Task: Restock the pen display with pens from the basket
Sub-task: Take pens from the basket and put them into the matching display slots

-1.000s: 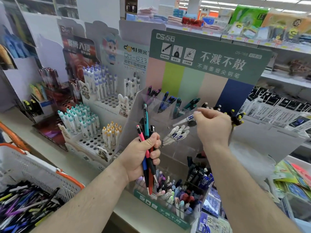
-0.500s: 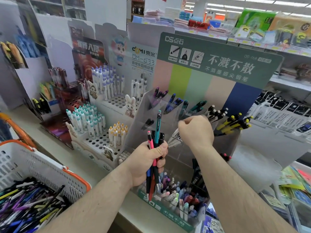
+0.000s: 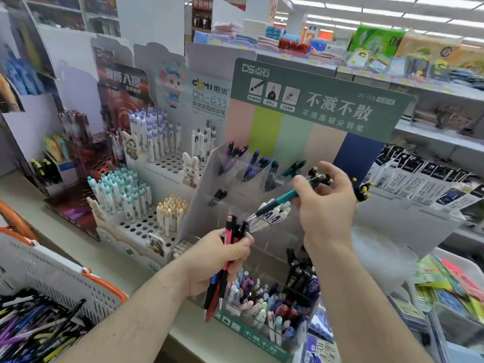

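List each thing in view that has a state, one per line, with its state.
Left hand: grips a bunch of pens.
Bunch of pens: upright in the fist, pink one among them.
Right hand: pinches a teal pen.
Teal pen: held slanted, tip pointing down-left.
Clear pen display: pockets partly filled.
Basket: holds a heap of loose pens.

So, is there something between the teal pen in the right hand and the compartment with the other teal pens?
Nothing visible blocks it. The right hand holds the teal pen just in front of the clear display, and the compartment with teal pens lies open right behind it.
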`<action>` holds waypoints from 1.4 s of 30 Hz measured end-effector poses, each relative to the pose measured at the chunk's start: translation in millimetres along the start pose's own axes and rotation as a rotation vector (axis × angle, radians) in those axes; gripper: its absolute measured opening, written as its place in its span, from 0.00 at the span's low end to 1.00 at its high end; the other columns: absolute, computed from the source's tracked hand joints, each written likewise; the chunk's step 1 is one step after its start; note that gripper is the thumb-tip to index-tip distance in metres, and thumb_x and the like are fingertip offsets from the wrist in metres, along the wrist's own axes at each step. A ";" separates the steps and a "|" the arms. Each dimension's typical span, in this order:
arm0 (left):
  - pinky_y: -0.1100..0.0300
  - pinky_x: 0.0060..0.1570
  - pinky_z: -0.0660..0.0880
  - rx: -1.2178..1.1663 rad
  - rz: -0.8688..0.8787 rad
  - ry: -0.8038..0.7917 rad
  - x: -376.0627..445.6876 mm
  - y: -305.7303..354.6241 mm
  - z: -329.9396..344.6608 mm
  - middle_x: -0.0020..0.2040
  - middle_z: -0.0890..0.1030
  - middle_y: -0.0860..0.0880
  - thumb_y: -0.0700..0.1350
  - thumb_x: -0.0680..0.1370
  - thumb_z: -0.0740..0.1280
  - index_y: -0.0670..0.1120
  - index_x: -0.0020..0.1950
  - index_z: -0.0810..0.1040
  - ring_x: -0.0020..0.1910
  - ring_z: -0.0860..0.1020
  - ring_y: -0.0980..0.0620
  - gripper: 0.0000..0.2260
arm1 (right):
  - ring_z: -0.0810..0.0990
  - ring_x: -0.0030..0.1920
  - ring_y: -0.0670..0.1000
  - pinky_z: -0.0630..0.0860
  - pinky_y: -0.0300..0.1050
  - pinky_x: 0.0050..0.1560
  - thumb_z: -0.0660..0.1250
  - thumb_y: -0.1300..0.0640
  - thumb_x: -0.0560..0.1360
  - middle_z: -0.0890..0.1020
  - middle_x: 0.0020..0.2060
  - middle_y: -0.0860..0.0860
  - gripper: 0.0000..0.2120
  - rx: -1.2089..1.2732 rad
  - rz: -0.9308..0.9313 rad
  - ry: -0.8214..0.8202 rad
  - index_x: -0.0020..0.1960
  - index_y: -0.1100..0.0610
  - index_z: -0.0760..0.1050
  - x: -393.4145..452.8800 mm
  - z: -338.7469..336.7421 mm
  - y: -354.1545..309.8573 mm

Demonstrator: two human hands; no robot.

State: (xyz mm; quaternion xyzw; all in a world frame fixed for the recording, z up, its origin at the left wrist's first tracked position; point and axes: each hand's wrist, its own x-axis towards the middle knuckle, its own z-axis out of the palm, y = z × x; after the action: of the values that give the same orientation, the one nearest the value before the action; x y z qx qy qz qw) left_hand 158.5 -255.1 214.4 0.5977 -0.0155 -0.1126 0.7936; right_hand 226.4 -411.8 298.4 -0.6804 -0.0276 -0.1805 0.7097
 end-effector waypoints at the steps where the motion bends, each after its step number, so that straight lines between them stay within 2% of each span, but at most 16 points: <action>1: 0.62 0.26 0.68 -0.132 0.007 0.020 1.0 1.1 1.2 0.34 0.73 0.48 0.45 0.78 0.66 0.42 0.52 0.75 0.25 0.67 0.54 0.07 | 0.80 0.42 0.54 0.83 0.49 0.44 0.74 0.61 0.74 0.79 0.42 0.53 0.14 0.045 -0.007 0.038 0.53 0.47 0.76 1.3 -4.5 -1.6; 3: 0.64 0.24 0.67 -0.337 0.044 0.041 4.1 4.9 5.7 0.36 0.75 0.49 0.45 0.77 0.64 0.42 0.53 0.75 0.24 0.67 0.56 0.09 | 0.79 0.38 0.52 0.82 0.43 0.39 0.73 0.63 0.75 0.79 0.38 0.52 0.12 0.072 -0.007 0.071 0.50 0.47 0.77 -0.3 -9.4 -1.6; 6: 0.65 0.22 0.65 -0.476 0.094 0.067 11.5 14.9 16.9 0.35 0.76 0.49 0.45 0.75 0.63 0.43 0.50 0.75 0.22 0.66 0.57 0.07 | 0.79 0.34 0.48 0.82 0.46 0.40 0.73 0.63 0.75 0.79 0.33 0.50 0.11 0.062 -0.006 0.077 0.53 0.50 0.79 -5.0 -9.3 4.2; 10: 0.67 0.21 0.63 -0.601 0.137 0.103 22.2 27.8 25.1 0.32 0.75 0.51 0.43 0.73 0.65 0.46 0.41 0.74 0.21 0.64 0.59 0.02 | 0.82 0.32 0.46 0.79 0.38 0.37 0.69 0.63 0.78 0.82 0.34 0.50 0.12 0.160 0.064 0.082 0.60 0.55 0.79 -5.1 -13.4 4.7; 12: 0.67 0.20 0.63 -0.665 0.131 0.097 25.7 32.4 26.0 0.33 0.74 0.52 0.44 0.73 0.65 0.47 0.37 0.76 0.20 0.64 0.59 0.05 | 0.82 0.33 0.47 0.79 0.36 0.37 0.67 0.64 0.79 0.83 0.34 0.47 0.12 0.191 0.093 0.078 0.62 0.56 0.79 -3.9 -16.2 1.9; 15: 0.68 0.20 0.63 -0.757 0.116 0.040 28.2 38.8 30.0 0.33 0.74 0.52 0.43 0.74 0.64 0.48 0.39 0.75 0.20 0.64 0.59 0.04 | 0.82 0.34 0.47 0.80 0.37 0.37 0.66 0.66 0.80 0.83 0.39 0.49 0.13 0.267 0.132 0.089 0.63 0.60 0.78 2.7 -18.7 -8.5; 17: 0.68 0.20 0.62 -0.726 0.106 0.020 30.1 42.4 32.4 0.33 0.74 0.53 0.42 0.74 0.63 0.48 0.41 0.74 0.20 0.64 0.59 0.02 | 0.83 0.37 0.49 0.82 0.40 0.41 0.65 0.66 0.80 0.83 0.43 0.50 0.14 0.295 0.099 0.164 0.65 0.62 0.77 12.6 -20.7 -15.1; 20: 0.68 0.21 0.61 -0.657 0.094 0.046 32.2 44.2 31.4 0.32 0.75 0.53 0.42 0.73 0.63 0.48 0.43 0.72 0.20 0.64 0.59 0.01 | 0.81 0.39 0.45 0.81 0.42 0.45 0.68 0.61 0.79 0.81 0.39 0.43 0.16 0.078 -0.121 0.306 0.67 0.57 0.77 29.8 -22.9 -18.4; 22: 0.68 0.21 0.61 -0.640 0.093 0.068 32.1 44.3 28.7 0.32 0.75 0.53 0.43 0.73 0.63 0.48 0.43 0.72 0.20 0.64 0.59 0.01 | 0.78 0.35 0.38 0.77 0.34 0.43 0.68 0.59 0.79 0.80 0.38 0.39 0.16 -0.086 -0.271 0.313 0.66 0.56 0.78 38.4 -20.6 -17.0; 24: 0.67 0.21 0.62 -0.627 0.096 0.087 32.2 43.7 25.8 0.32 0.75 0.53 0.43 0.73 0.63 0.48 0.43 0.72 0.20 0.64 0.59 0.01 | 0.79 0.39 0.38 0.77 0.33 0.46 0.68 0.58 0.78 0.82 0.41 0.39 0.15 -0.222 -0.361 0.279 0.65 0.55 0.80 47.2 -14.7 -13.9; 28: 0.67 0.21 0.63 -0.592 0.101 0.106 31.8 42.9 21.4 0.33 0.75 0.52 0.43 0.73 0.64 0.47 0.43 0.72 0.20 0.64 0.59 0.01 | 0.82 0.48 0.56 0.77 0.56 0.57 0.67 0.55 0.76 0.85 0.43 0.48 0.16 -0.450 -0.446 0.156 0.62 0.54 0.81 58.9 2.6 -1.4; 31: 0.67 0.21 0.63 -0.551 0.104 0.124 30.6 41.8 19.3 0.33 0.75 0.51 0.43 0.72 0.65 0.47 0.44 0.72 0.21 0.65 0.58 0.02 | 0.80 0.53 0.57 0.67 0.54 0.66 0.68 0.55 0.76 0.86 0.46 0.52 0.13 -0.625 -0.437 0.058 0.60 0.52 0.82 65.5 12.2 7.3; 33: 0.66 0.21 0.64 -0.529 0.109 0.137 29.4 39.8 17.1 0.34 0.74 0.51 0.43 0.72 0.65 0.47 0.44 0.73 0.21 0.65 0.58 0.03 | 0.75 0.59 0.57 0.59 0.52 0.65 0.69 0.52 0.76 0.84 0.49 0.50 0.09 -0.828 -0.404 0.020 0.55 0.49 0.83 67.7 16.9 6.7; 36: 0.66 0.22 0.65 -0.501 0.105 0.139 28.0 36.5 13.8 0.35 0.74 0.50 0.42 0.73 0.65 0.47 0.44 0.73 0.22 0.65 0.58 0.02 | 0.67 0.63 0.59 0.58 0.55 0.65 0.68 0.49 0.75 0.80 0.55 0.51 0.09 -1.082 -0.333 -0.045 0.53 0.45 0.84 68.3 23.4 3.5; 39: 0.65 0.22 0.65 -0.451 0.089 0.125 26.8 35.5 13.7 0.35 0.75 0.50 0.42 0.73 0.65 0.47 0.44 0.74 0.22 0.65 0.57 0.02 | 0.64 0.65 0.61 0.58 0.56 0.67 0.66 0.49 0.76 0.78 0.58 0.52 0.10 -1.155 -0.237 -0.105 0.53 0.42 0.84 68.1 27.1 1.9; 42: 0.65 0.23 0.64 -0.391 0.082 0.102 24.8 35.1 14.6 0.34 0.75 0.50 0.43 0.73 0.66 0.46 0.45 0.73 0.22 0.65 0.57 0.03 | 0.64 0.65 0.61 0.57 0.56 0.67 0.67 0.48 0.75 0.76 0.60 0.52 0.10 -1.200 -0.264 -0.089 0.53 0.43 0.84 68.0 26.4 2.6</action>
State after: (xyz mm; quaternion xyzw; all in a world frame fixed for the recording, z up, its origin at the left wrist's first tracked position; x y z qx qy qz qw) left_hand 186.0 -264.7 249.3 0.4358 0.0222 -0.0506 0.8983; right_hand 296.1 -400.9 317.1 -0.9590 -0.0349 -0.2222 0.1727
